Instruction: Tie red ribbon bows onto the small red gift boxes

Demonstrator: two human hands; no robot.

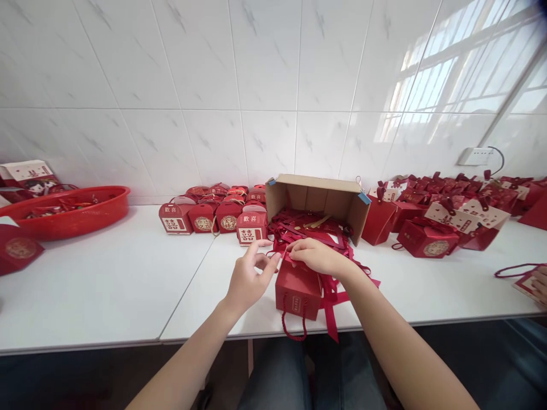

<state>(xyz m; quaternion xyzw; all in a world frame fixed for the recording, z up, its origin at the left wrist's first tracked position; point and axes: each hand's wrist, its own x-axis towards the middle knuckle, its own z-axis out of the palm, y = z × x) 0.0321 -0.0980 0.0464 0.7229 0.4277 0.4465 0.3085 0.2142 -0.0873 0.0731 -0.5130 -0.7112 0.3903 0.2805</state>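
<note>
Two hands at work on a red gift box at the table's front edge!
Here's the right hand, grip drawn in tight, fingers bunched on the box's far end and pinching it, while the left hand sits just beside, thumb and forefinger curved with a gap between, nothing visibly caught in that grip; whether the thumb tip touches the box, I can't tell. The box lies on the white table, its rope handle drooping towards the person. Right behind, red ribbons spill out of a cardboard carton; small red boxes line up to its left, with a red basin further left, and red gift bags crowd the right.
</note>
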